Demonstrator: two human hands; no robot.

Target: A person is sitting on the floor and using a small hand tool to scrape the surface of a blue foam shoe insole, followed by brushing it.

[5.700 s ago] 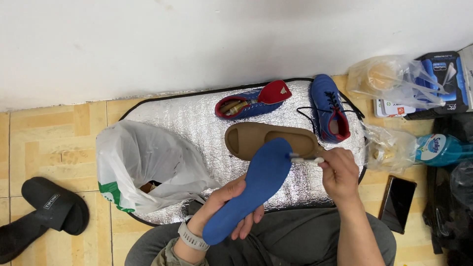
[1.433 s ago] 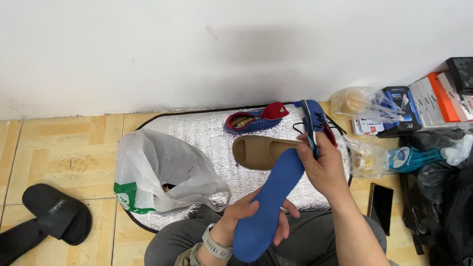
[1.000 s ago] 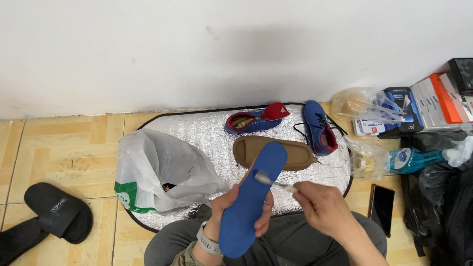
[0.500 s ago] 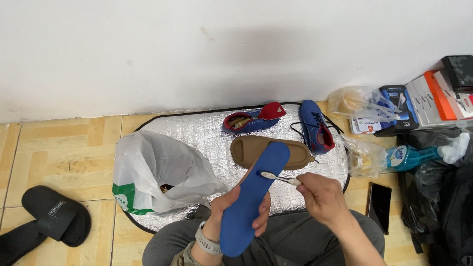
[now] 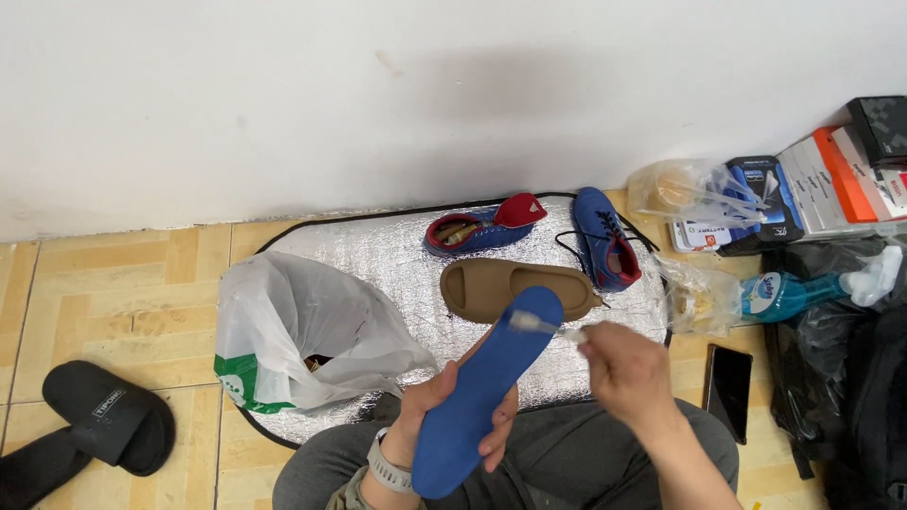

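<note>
My left hand point(image 5: 444, 408) grips a long blue insole point(image 5: 487, 387) from underneath, its toe end pointing up and away from me. In my right hand point(image 5: 631, 370) is a small white brush point(image 5: 539, 324) whose tip rests on the toe end of the insole. Just beyond the insole a tan insole point(image 5: 505, 285) lies on a silver foil mat point(image 5: 387, 260). Two blue and red shoes point(image 5: 480, 227) point(image 5: 605, 238) lie on the mat behind it.
A white plastic bag point(image 5: 302, 326) sits on the mat's left part. Black slides point(image 5: 109, 425) lie on the tiled floor at far left. At right are a black phone point(image 5: 727, 389), a teal bottle point(image 5: 794, 291), bagged items and boxes point(image 5: 812, 179).
My right hand came back from the shoes to the blue insole with the brush. In the last half second the brush tip shifted slightly on the toe end.
</note>
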